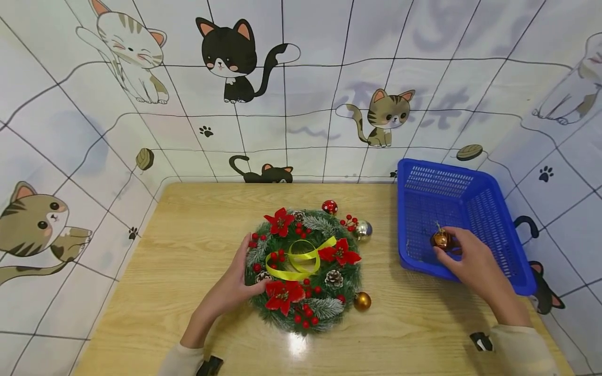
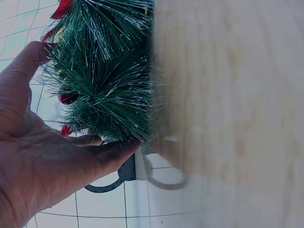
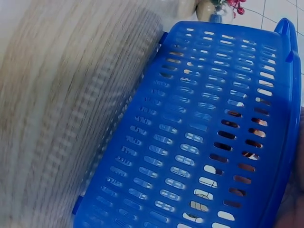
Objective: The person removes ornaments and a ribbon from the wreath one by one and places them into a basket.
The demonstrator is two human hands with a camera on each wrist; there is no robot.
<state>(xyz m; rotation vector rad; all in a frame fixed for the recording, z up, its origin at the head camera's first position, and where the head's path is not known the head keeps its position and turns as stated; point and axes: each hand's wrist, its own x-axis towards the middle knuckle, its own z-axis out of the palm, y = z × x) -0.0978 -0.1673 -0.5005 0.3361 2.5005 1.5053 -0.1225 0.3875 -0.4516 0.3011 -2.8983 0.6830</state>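
A green Christmas wreath (image 1: 312, 308) with red poinsettias, berries and pinecones lies on the wooden table. A yellow ribbon (image 1: 293, 274) curls across its middle. My left hand (image 1: 237, 279) holds the wreath's left side, thumb over the top and fingers along the outer edge; the left wrist view shows this hand (image 2: 52, 156) against the green bristles (image 2: 102, 90). Over the near part of a blue basket (image 1: 404, 219), my right hand (image 1: 475, 258) pinches a shiny copper-brown Christmas ball (image 1: 441, 239). The basket's slotted wall (image 3: 190, 118) largely hides that hand in the right wrist view.
Around the wreath's right side sit a red spotted ball (image 1: 330, 207), a silver ball (image 1: 364, 230) and a gold ball (image 1: 362, 301). A cat-patterned cloth (image 1: 310, 94) stands behind the table (image 1: 188, 235) and along both sides.
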